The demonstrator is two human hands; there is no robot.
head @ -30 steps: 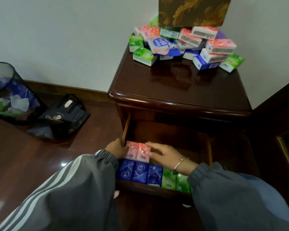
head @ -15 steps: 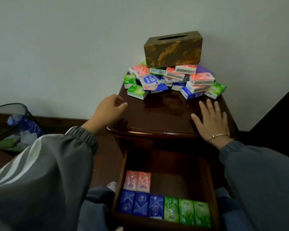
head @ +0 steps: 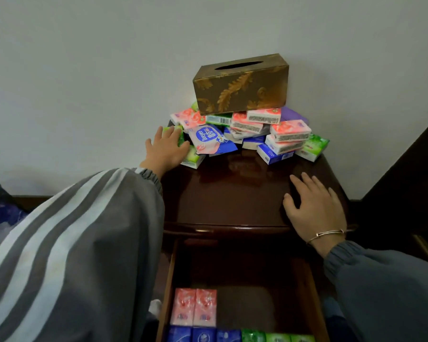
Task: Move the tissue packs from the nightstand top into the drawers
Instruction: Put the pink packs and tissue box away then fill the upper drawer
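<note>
Reaching on from the nightstand's left edge, the left hand [head: 167, 150] now lies on the left flank of the pile, while the right hand [head: 314, 206] stays flat on the bare wood near the front right corner, apparently as a brace.

The nightstand [head: 232, 193] is dark and glossy. Its top drawer [head: 304, 292] stands pulled out below, likely left that way so each load can drop straight in. A brown and gold tissue box [head: 241, 83] sits on top of the heap of tissue packs [head: 289, 134] at the back against the wall, so pulling low packs may tip it.

The packs are small soft bricks in pink, green, blue and purple wrappers, lying at all angles, with a larger flat wipes pouch [head: 208, 139] among them. In the drawer two pink packs [head: 193, 307] stand side by side behind a front row of blue packs [head: 203, 335] and green packs [head: 277, 338], neatly ranked by colour.

The left fingers spread nearly straight over a green pack [head: 192, 157] at the heap's edge, touching it but not yet closed round it. The right hand's fingers lie splayed and hold nothing.
</note>
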